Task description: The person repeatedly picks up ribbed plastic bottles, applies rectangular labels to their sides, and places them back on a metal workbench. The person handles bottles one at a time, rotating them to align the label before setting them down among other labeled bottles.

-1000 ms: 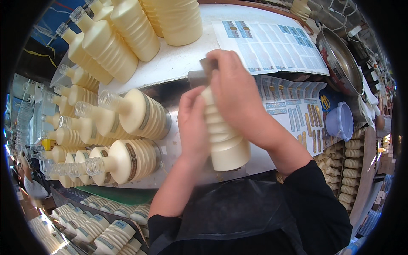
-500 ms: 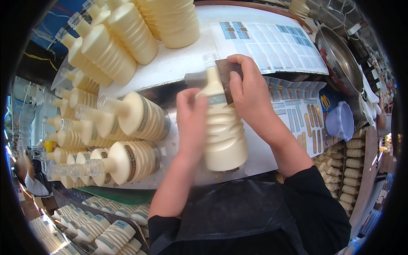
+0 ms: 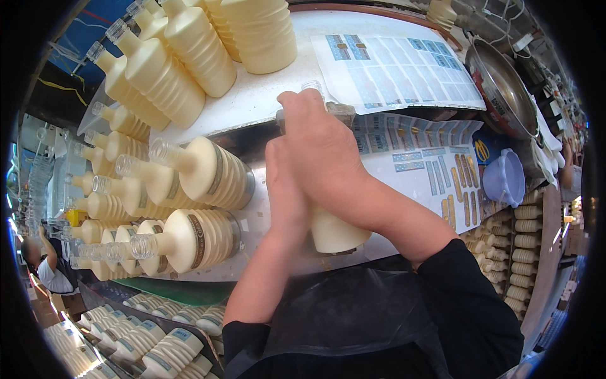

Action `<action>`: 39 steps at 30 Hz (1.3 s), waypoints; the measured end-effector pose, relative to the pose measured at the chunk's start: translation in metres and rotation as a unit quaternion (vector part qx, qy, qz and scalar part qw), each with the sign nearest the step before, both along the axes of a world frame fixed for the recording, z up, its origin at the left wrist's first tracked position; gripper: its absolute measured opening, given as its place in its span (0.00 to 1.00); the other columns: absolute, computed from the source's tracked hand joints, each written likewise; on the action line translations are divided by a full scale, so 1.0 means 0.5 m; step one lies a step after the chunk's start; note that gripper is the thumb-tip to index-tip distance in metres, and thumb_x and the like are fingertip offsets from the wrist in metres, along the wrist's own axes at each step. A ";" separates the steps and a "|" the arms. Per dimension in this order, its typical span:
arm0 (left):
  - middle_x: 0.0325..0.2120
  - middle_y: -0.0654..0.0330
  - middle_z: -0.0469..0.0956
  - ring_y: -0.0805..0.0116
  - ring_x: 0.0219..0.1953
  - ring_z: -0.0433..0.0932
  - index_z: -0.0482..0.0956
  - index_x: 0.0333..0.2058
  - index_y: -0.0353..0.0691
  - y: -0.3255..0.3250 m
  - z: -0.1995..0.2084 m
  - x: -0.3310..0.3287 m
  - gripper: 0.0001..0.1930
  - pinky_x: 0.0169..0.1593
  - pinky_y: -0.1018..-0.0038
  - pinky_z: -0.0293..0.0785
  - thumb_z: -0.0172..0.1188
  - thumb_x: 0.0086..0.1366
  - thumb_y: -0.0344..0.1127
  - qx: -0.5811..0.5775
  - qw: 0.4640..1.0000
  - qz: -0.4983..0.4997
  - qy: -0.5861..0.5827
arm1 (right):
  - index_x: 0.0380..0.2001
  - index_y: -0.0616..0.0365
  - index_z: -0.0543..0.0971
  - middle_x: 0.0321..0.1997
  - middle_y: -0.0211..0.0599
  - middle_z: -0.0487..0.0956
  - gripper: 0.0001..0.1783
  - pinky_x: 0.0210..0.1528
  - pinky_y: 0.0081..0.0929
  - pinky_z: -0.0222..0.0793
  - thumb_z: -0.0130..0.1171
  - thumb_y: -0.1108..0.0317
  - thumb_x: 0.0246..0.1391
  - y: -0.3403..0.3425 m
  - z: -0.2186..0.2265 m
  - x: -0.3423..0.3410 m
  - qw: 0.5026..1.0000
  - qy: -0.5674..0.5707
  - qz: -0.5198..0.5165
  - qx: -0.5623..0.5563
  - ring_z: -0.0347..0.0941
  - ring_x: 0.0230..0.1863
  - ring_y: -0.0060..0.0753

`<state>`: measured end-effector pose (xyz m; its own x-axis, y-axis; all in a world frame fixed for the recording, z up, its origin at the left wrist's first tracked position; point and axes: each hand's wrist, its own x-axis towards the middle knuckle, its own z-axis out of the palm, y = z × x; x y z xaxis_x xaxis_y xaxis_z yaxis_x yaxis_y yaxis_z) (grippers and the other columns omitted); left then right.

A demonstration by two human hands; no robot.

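Note:
A cream ribbed bottle [image 3: 341, 232] lies in front of me, its clear glass neck [image 3: 310, 86] pointing away. My right hand [image 3: 325, 148] reaches across the bottle's shoulder with its fingers curled over the left side. The dark flat piece it held a moment ago is hidden under it. My left hand [image 3: 284, 180] presses along the bottle's left side, partly beneath the right hand, its fingers bent. Both hands cover the bottle's upper body and the label band there. A grey block [image 3: 341, 114] shows beneath the neck end.
Banded cream bottles [image 3: 201, 240] lie at left; plain ones [image 3: 167, 82] stand behind them. Blue label sheets [image 3: 404, 72] lie on the white surface, with gold and blue strips [image 3: 464, 183] nearer. A lilac bucket [image 3: 504, 180] and metal pan [image 3: 505, 88] are at right. More bottles [image 3: 170, 347] fill a lower-left rack.
My right hand has swung left across the bottle's shoulder, hiding the dark piece and the blue band. My left hand has slid in against the bottle. A distant person at left has raised an arm.

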<state>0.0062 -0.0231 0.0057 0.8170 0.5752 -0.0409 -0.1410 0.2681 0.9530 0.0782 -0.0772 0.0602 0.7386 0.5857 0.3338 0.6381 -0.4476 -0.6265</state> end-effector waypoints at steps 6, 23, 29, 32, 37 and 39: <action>0.47 0.57 0.73 0.68 0.50 0.71 0.70 0.51 0.37 0.014 -0.024 0.010 0.19 0.59 0.69 0.68 0.47 0.79 0.49 0.075 0.995 0.000 0.058 | 0.52 0.60 0.68 0.51 0.54 0.73 0.15 0.50 0.51 0.73 0.51 0.71 0.63 -0.051 -0.016 0.041 0.997 -0.068 -0.026 -0.007 0.76 0.45 0.61; 0.68 0.37 0.55 0.36 0.66 0.65 0.55 0.72 0.38 -0.044 0.034 -0.055 0.44 0.65 0.52 0.66 0.65 0.62 0.44 0.530 0.822 -0.036 0.208 | 0.57 0.61 0.69 0.55 0.52 0.73 0.19 0.57 0.45 0.69 0.50 0.75 0.63 -0.149 -0.087 0.115 0.977 0.024 -0.031 0.211 0.72 0.55 0.57; 0.71 0.33 0.49 0.33 0.71 0.56 0.45 0.74 0.35 -0.036 0.007 -0.059 0.52 0.70 0.52 0.60 0.67 0.60 0.43 0.490 0.849 -0.056 0.187 | 0.56 0.62 0.70 0.55 0.53 0.73 0.17 0.59 0.44 0.68 0.49 0.75 0.64 -0.134 -0.102 0.091 0.972 0.055 -0.007 0.227 0.72 0.56 0.57; 0.71 0.33 0.49 0.35 0.72 0.55 0.43 0.75 0.34 -0.037 0.010 -0.055 0.51 0.72 0.53 0.55 0.63 0.63 0.49 0.469 0.860 -0.058 0.192 | 0.56 0.62 0.70 0.55 0.53 0.73 0.17 0.60 0.43 0.67 0.49 0.74 0.64 -0.142 -0.133 0.100 0.971 0.035 -0.034 0.234 0.72 0.56 0.58; 0.72 0.35 0.50 0.38 0.72 0.56 0.43 0.75 0.34 -0.042 0.007 -0.056 0.51 0.72 0.54 0.57 0.66 0.60 0.40 0.446 0.867 -0.032 0.218 | 0.60 0.59 0.68 0.55 0.54 0.76 0.20 0.59 0.42 0.70 0.50 0.73 0.65 -0.157 -0.109 0.099 0.971 0.042 -0.035 0.231 0.74 0.56 0.57; 0.70 0.36 0.53 0.38 0.71 0.59 0.44 0.74 0.33 -0.042 0.001 -0.055 0.51 0.71 0.54 0.58 0.65 0.59 0.39 0.408 0.889 -0.041 0.206 | 0.59 0.59 0.71 0.54 0.52 0.78 0.21 0.58 0.39 0.71 0.52 0.73 0.63 -0.190 -0.072 0.097 0.962 0.113 -0.032 0.245 0.76 0.55 0.55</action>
